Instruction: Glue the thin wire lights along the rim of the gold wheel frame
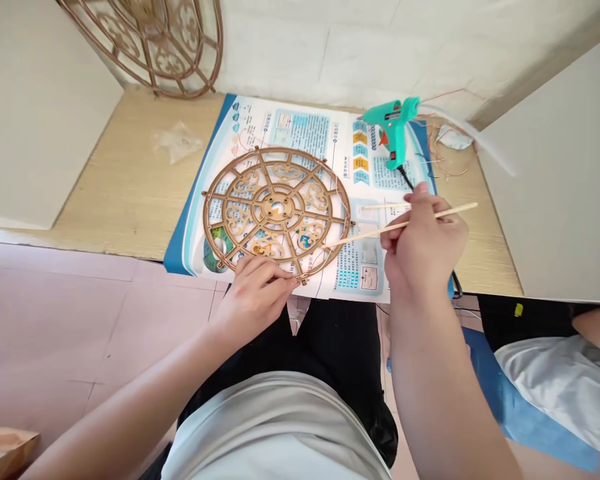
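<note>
The left hand [260, 293] there is pinching the near rim of the wheel [269, 208], flat on the poster [305, 123]. The right hand [427, 248] grips a stick [365, 235], tip at the wheel.

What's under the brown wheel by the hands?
A printed sheet lies under the wheel; some of its coloured print shows through the wheel's openings. Whatever is directly beneath the wheel's solid parts or the left hand is covered.
</note>
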`<state>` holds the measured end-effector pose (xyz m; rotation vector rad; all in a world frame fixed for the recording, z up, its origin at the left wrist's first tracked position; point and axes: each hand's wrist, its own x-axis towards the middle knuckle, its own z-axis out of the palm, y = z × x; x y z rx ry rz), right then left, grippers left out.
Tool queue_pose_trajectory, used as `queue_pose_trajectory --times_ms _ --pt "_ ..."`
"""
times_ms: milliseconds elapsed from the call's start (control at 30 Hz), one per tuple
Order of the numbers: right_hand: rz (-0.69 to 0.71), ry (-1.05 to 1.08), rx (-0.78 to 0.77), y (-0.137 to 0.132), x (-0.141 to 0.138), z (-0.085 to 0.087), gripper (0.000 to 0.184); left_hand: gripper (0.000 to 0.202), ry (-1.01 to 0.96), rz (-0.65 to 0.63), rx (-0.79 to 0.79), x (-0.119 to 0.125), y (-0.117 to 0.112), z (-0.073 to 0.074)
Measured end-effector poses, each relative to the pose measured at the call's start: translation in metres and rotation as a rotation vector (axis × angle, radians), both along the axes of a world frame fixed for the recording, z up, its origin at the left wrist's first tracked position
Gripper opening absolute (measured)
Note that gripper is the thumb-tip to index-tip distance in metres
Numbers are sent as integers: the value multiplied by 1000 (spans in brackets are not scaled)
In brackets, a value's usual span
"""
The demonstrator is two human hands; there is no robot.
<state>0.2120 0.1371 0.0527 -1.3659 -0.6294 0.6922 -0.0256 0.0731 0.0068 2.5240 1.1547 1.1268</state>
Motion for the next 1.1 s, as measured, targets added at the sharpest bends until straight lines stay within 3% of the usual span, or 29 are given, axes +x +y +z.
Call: queue_pose_trajectory --times_ms 133,267,367,467,567,767,900,1033,1100 --pt "-4 76 56 -16 14 13 45 11 27 40 13 3 -7 15" --pt "65 69 119 -53 6 24 47 18 -10 95 -35 16 -27 49" --pt "77 24 198 -83 -3 30 40 16 -36 54 -147 28 -43 74" --pt "75 -43 273 -108 -6 35 32 14 -36 -21 -236 36 -55 84" --pt "58 -125 318 -130 -3 36 22 23 -32 -72 -292 39 -65 80" --pt "39 -278 393 -165 1 23 10 20 -32 -132 -349 41 -81 58" --pt "62 -463 344 -184 9 15 10 18 -35 -141 -361 43 -88 42" --pt "268 -676 284 -204 16 14 19 18 -44 -121 -353 46 -91 27" --pt "382 -660 252 -212 17 17 24 18 -37 -118 -359 47 -91 21"
